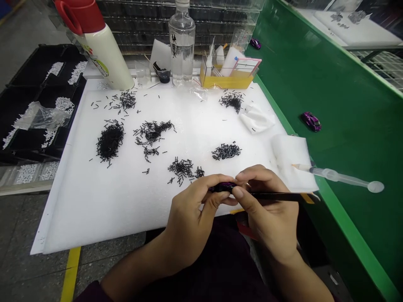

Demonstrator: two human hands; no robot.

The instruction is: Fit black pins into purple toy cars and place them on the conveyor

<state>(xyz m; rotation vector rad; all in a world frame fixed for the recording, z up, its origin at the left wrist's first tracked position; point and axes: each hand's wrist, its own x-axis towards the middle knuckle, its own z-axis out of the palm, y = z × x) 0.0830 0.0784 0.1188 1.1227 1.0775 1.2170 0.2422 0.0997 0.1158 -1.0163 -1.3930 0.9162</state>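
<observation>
Between the fingers of my left hand (192, 218) is a small purple toy car (224, 186), held over the front edge of the white foam sheet (135, 209). My right hand (270, 209) touches the car's right end with thumb and fingertip. Dark tweezers (280, 196) with a yellow band also lie in my right hand, pointing right. Just beyond my hands is a pile of small black parts (181, 167), and a greyer pile (226, 151) sits to its right. Fingers hide much of the car.
Several other black piles (110, 140) dot the foam. A bottle (181, 42), a flask (110, 54) and a yellow box (226, 79) stand behind. A dropper (343, 177) rests on a white pad (292, 159). Another purple car (311, 121) is on the green belt (349, 113).
</observation>
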